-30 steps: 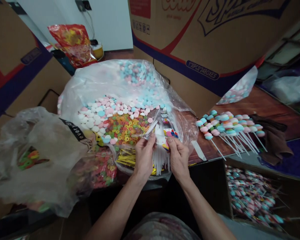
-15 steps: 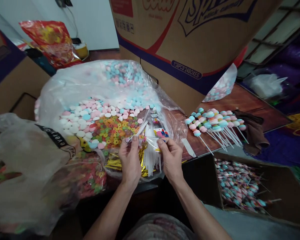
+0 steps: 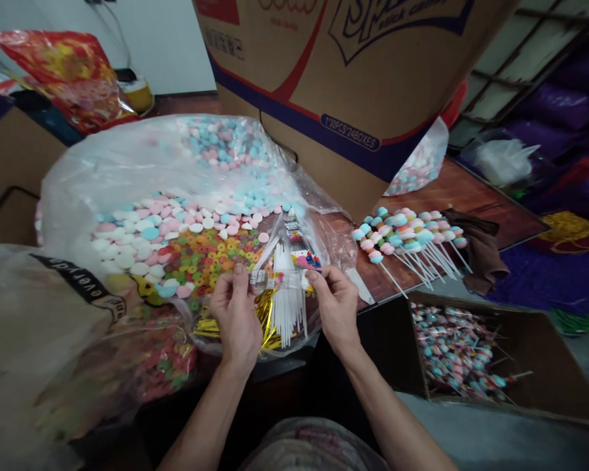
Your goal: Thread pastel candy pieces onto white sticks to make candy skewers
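Observation:
My left hand point(image 3: 235, 314) and my right hand point(image 3: 334, 302) both pinch a small clear printed wrapper point(image 3: 281, 280), stretched flat between the fingertips. Just under it lie a bunch of white sticks point(image 3: 287, 317) and gold twist ties point(image 3: 265, 320). Behind the hands a big clear bag point(image 3: 127, 163) lies open with pink, blue and white candy discs point(image 3: 142, 226) and a heap of coloured candy rings point(image 3: 211, 252).
Finished candy skewers point(image 3: 407, 239) lie on the wooden table point(image 3: 476, 196) to the right, beside a brown cloth point(image 3: 478, 252). A cardboard box point(image 3: 471, 353) below holds wrapped skewers. A large printed carton point(image 3: 343, 78) stands behind. Another plastic bag point(image 3: 44, 327) with rings fills the left.
My hands have moved apart, pulling the wrapper out flat between them. The view has shifted to the right, so everything sits further left.

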Motion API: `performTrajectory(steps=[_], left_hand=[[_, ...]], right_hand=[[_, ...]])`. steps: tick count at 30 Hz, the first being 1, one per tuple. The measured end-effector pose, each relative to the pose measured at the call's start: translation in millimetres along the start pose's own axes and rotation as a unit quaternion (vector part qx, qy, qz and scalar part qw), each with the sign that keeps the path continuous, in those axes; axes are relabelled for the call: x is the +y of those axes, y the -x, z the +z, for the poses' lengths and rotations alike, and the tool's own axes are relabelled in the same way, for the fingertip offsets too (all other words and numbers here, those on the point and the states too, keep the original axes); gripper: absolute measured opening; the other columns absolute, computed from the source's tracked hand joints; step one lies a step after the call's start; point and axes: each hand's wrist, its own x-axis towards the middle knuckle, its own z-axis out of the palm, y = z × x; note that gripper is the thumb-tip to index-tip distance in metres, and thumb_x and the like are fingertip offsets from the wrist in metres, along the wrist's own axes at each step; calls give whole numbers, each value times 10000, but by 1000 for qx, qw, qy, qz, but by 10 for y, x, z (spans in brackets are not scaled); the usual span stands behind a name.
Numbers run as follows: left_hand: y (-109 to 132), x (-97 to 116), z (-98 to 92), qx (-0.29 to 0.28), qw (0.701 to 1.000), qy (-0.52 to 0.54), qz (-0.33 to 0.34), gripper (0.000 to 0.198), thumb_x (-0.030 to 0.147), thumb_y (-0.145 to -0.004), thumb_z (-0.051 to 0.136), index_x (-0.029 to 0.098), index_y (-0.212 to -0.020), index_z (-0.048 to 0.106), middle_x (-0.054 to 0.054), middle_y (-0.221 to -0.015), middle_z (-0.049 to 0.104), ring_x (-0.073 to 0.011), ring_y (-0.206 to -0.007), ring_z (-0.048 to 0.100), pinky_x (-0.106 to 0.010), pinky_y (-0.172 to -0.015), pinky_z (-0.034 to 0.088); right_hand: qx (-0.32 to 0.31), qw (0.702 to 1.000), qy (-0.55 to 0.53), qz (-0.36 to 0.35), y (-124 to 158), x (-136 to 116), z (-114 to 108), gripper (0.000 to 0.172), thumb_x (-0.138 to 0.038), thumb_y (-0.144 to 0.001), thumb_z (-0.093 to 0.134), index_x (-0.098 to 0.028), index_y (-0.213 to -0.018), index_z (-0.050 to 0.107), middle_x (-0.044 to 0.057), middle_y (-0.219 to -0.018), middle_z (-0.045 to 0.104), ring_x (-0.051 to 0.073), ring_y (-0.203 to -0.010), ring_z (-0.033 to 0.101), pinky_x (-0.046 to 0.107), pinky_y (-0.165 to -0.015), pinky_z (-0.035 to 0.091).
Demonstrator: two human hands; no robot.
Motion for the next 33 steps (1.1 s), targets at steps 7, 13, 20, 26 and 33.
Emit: performTrajectory(steps=[7,13,20,26,33], left_hand=[[113,-29,20,-47,988,25,-145,279,302,-629,874,160,-792,699,-11,-826,674,-87,-694,591,-213,-659,486],[155,-109,117,-17,990,39,-138,263,248,-592,892,140,-734,699,5,-769,661,-56,-645,562,-160,-564,428],[136,-134,191,1,982,64,-178,271,260,-608,888,146,-761,697,12,-760,660,-57,-639,582,-165,-555,440],[-24,-107,110,20,970,84,-228,210,227,-681,849,132,-772,686,-14,-738,667,-67,-615,596,-165,-549,465],[-84,-81,107,51,959,75,-270,169,262,-781,776,132,-841,687,-13,-724,657,-65,-562,568,-178,-540,486]], right_hand=[[5,1000,5,4,-80,-30,-135,250,-374,-823,670,-180,-697,574,-36,-643,488,114,-618,399,248,-583,330],[24,998,41,-29,-69,-68,-185,388,-411,-874,605,-193,-597,443,-51,-597,353,104,-592,318,246,-551,286],[88,991,91,-51,-260,1,-449,474,-505,-897,561,-203,-566,407,-53,-556,346,101,-538,314,254,-520,280],[189,868,427,-169,-540,235,-1160,227,-394,-858,604,-170,-839,638,64,-804,627,197,-708,518,342,-713,399],[159,852,449,-216,-509,397,-1368,217,-301,-885,527,-173,-804,681,82,-777,665,217,-728,581,352,-716,437]])
